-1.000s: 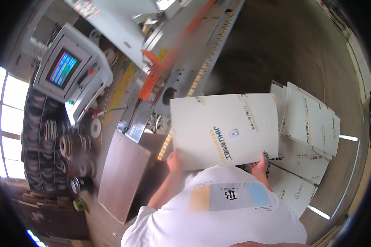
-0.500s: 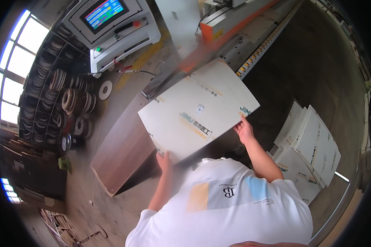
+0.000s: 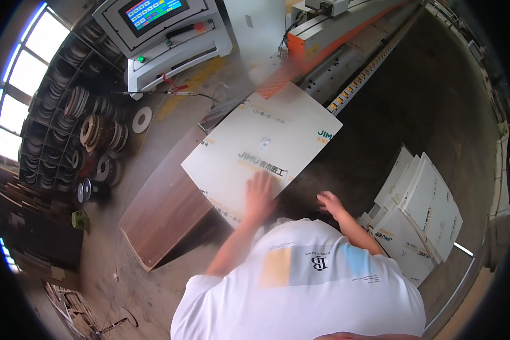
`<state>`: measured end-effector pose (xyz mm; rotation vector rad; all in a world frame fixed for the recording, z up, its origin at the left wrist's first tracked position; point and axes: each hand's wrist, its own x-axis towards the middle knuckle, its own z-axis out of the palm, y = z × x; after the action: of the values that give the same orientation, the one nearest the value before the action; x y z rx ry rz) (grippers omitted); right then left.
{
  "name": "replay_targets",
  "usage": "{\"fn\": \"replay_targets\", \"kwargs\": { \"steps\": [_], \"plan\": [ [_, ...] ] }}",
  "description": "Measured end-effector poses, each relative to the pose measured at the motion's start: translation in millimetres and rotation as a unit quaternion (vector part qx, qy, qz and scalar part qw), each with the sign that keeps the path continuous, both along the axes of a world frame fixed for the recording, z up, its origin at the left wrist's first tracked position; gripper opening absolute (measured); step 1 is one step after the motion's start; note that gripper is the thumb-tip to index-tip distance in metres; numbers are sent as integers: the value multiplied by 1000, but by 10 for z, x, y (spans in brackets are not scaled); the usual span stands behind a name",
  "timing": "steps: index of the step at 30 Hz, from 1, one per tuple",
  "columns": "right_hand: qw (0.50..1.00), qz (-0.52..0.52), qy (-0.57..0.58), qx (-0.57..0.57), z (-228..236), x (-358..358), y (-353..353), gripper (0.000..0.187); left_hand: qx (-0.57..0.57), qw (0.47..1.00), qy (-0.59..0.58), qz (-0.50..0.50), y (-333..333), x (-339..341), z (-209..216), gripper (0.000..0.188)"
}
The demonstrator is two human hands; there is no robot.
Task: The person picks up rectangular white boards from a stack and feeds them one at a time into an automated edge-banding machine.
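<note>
A white board with printed lettering [image 3: 232,136] lies tilted across the view, its near left part over a brown wooden table [image 3: 164,204]. The far corner of the board reaches the orange-striped guard [image 3: 273,82] of a long machine. My left hand [image 3: 259,195] lies on the near part of the board, its fingers spread and somewhat blurred. Off the board's right edge, my right hand [image 3: 331,204] hangs in the air, holding nothing, fingers loosely apart.
A control panel with a lit screen [image 3: 153,14] stands at the far left. Rolls of edge banding [image 3: 99,133] fill a rack and the floor at left. White boards [image 3: 425,209] are stacked at right. The machine's rail with yellow blocks [image 3: 360,82] runs away to the far right.
Both hands held the board's edges earlier. My right hand has let go and drawn away; my left has moved onto the board's top. The board has shifted slightly left in the view.
</note>
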<state>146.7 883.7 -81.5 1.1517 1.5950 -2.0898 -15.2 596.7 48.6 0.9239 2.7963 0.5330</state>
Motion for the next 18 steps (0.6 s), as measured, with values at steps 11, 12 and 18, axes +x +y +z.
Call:
{"fn": "replay_targets", "kwargs": {
  "steps": [11,12,18],
  "plan": [
    [977,-120,-161,77,-337,1873,359,39,-91,996,0,-9,230,-360,-2,90],
    [975,-69,-167,126,-337,1958,293,37,-95,995,-4,-13,256,-380,1,90],
    [922,99,-61,370,-540,1871,155,30,-108,994,-2,-11,316,-415,36,88]
  ]
}}
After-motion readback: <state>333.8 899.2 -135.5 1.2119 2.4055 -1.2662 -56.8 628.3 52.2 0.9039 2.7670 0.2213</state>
